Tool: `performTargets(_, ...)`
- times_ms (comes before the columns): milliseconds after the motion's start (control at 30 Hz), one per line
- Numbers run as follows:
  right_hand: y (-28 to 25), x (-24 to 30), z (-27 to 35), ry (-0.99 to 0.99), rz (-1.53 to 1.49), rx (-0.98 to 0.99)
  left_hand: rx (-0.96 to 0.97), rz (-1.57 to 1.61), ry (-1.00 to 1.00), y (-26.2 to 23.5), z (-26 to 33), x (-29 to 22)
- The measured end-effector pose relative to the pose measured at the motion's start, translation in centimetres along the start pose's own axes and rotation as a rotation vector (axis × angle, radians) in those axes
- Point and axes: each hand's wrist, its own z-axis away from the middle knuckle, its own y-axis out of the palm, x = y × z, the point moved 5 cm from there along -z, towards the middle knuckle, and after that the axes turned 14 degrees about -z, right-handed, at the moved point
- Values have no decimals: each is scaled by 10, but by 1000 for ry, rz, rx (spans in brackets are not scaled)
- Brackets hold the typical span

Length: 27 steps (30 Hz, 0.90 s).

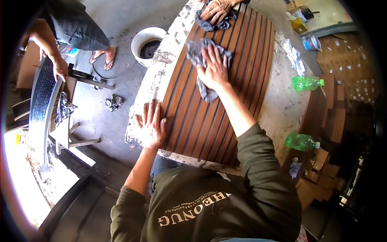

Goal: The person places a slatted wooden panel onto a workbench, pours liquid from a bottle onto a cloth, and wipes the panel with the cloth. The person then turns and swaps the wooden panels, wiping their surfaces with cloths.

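Note:
A slatted brown wooden panel [183, 121] with dark grooves lies on a paint-spotted white work table [278, 117]. My right hand [213, 69] is spread flat over a crumpled grey cloth [197, 50], pressing it on the panel's upper middle. Its fingers are stretched out, not wrapped round the cloth. To the left, my left hand [151, 128] rests palm down, fingers apart, on the table's edge, its thumb beside the panel's left edge. At the panel's far end, another person's hand [215, 11] presses a second dark grey cloth [205, 25] on the wood.
A white bucket [135, 44] with dark contents stands left of the table. Green bottles [304, 83] and a white cloth [294, 56] lie along the right side. At left, another person's hand [60, 68] touches a dark curved panel [44, 92]. A crumpled rag [114, 103] is on the floor.

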Motion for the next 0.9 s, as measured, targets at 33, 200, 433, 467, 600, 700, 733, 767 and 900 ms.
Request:
performTargets(33, -2, -1, -8, 34, 23, -33, -5, 8, 0, 1, 1, 1)
performTargets(200, 28, 90, 101, -244, -198, -29, -137, 170, -28, -2, 10, 16)
performTargets(433, 30, 122, 137, -461, -188, 280, -226, 214, -3, -6, 16, 14)
performTargets(467, 33, 108, 102, -426, -125, 179, -199, 180, -4, -6, 17, 13)
performTargets(600, 20, 39, -46, -97, 16, 5, -179, 140, -6, -3, 12, 6)
performTargets(700, 23, 40, -59, -7, 58, -73, -170, 160, -54, -8, 10, 7)
performTargets(733, 29, 49, -42, 2, 60, -17, -205, 152, -51, -12, 12, 9)
performTargets(767, 36, 59, -20, -46, 65, -36, -209, 161, -52, -15, 11, 8)
performTargets(900, 42, 126, 90, -248, -56, 70, -277, 195, -121, -18, 19, 17)
